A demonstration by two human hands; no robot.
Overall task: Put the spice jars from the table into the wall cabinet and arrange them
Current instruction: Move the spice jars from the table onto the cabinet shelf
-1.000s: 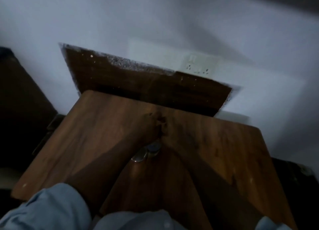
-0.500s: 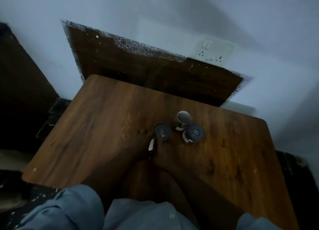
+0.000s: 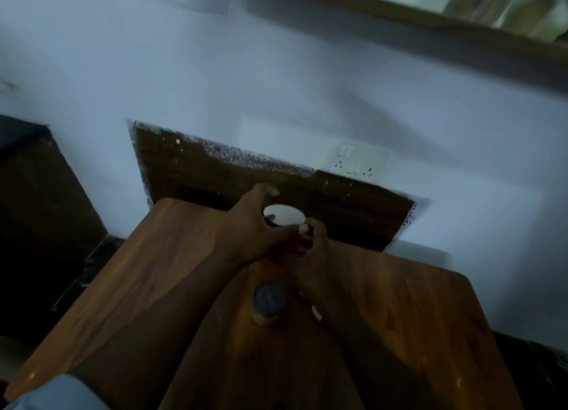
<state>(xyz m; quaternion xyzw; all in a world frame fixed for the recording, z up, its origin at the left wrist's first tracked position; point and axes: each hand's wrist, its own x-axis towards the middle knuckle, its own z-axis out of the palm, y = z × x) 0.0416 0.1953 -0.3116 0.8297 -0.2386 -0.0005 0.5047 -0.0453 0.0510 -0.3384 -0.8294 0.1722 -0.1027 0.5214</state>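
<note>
Fingers (image 3: 270, 191) of my left hand (image 3: 252, 225) curl around a jar with a white lid (image 3: 284, 215), thumb on the near side, held raised over the far edge of the table. My right hand (image 3: 310, 246) closes in from the other side, fingertips touching the same jar just under its lid; whether it truly grips I cannot tell. Largest in view is the pale wall (image 3: 276, 71), then the brown wooden table (image 3: 153, 271), then the dark panel (image 3: 230, 176) behind it. A wooden cabinet edge (image 3: 461, 31) runs across the top right. A white socket plate (image 3: 358, 162) sits above the panel. One dark-lidded spice jar (image 3: 268, 302) stands upright on the table, between my forearms.
</note>
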